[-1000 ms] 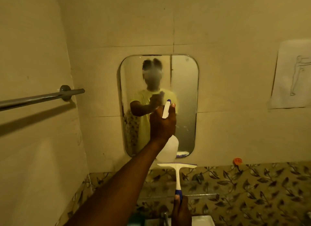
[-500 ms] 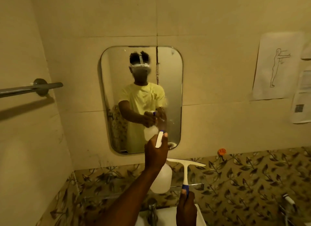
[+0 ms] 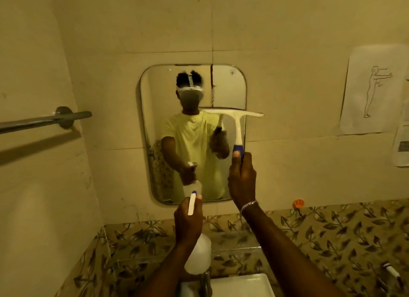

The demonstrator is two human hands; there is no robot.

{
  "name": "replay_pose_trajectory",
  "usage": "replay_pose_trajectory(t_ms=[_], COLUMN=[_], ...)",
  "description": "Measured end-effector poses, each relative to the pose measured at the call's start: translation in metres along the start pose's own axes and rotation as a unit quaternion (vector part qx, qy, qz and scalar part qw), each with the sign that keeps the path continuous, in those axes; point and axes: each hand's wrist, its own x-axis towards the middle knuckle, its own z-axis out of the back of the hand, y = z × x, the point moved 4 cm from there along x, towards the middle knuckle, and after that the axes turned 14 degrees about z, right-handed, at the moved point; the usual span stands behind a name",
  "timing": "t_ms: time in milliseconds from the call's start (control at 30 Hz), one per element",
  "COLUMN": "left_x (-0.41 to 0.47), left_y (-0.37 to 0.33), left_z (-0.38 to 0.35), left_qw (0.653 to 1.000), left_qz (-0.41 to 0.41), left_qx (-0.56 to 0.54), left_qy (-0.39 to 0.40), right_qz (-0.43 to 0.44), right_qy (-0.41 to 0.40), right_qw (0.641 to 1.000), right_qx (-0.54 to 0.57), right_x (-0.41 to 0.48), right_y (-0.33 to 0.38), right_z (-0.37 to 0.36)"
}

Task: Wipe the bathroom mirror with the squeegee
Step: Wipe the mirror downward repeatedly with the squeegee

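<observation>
A rounded rectangular mirror (image 3: 228,90) hangs on the cream tiled wall ahead. My right hand (image 3: 242,179) grips the blue handle of a white squeegee (image 3: 238,119). Its blade lies level across the mirror's right half, about a third of the way down, and juts past the right edge. Whether the blade touches the glass I cannot tell. My left hand (image 3: 188,223) is lower, below the mirror's bottom edge, closed on a white spray bottle (image 3: 198,255) whose nozzle points at the mirror. The mirror reflects a person and both hands.
A chrome towel bar (image 3: 44,119) sticks out from the left wall. Leaf-patterned tiles (image 3: 332,230) run below the mirror, above a white sink (image 3: 241,284) with a tap (image 3: 205,282). Paper sheets (image 3: 371,90) hang on the right wall. An orange hook (image 3: 298,203) sits near the tile line.
My right hand has lifted the squeegee from below the mirror up onto its right half. My left hand with the spray bottle has dropped from mid-mirror to under its lower edge.
</observation>
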Motion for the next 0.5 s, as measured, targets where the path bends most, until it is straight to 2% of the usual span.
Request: replay_pose_trajectory(t_ms=[133,233,500], left_x=[0.004,0.006,0.013], left_y=[-0.011,-0.009,0.013], left_z=[0.012,0.020,0.028], left_qw=[0.999,0.998,0.999], left_qz=[-0.053,-0.054,-0.047], left_qx=[-0.006,-0.007,-0.001], left_qy=[-0.008,-0.015,-0.021], right_qz=[0.070,0.065,0.043], right_qy=[0.021,0.042,0.065], right_qw=[0.997,0.997,0.996], right_qx=[0.005,-0.004,-0.047], right_x=[0.089,0.121,0.097], right_y=[0.058,0.078,0.053], right_z=[-0.032,-0.054,-0.078])
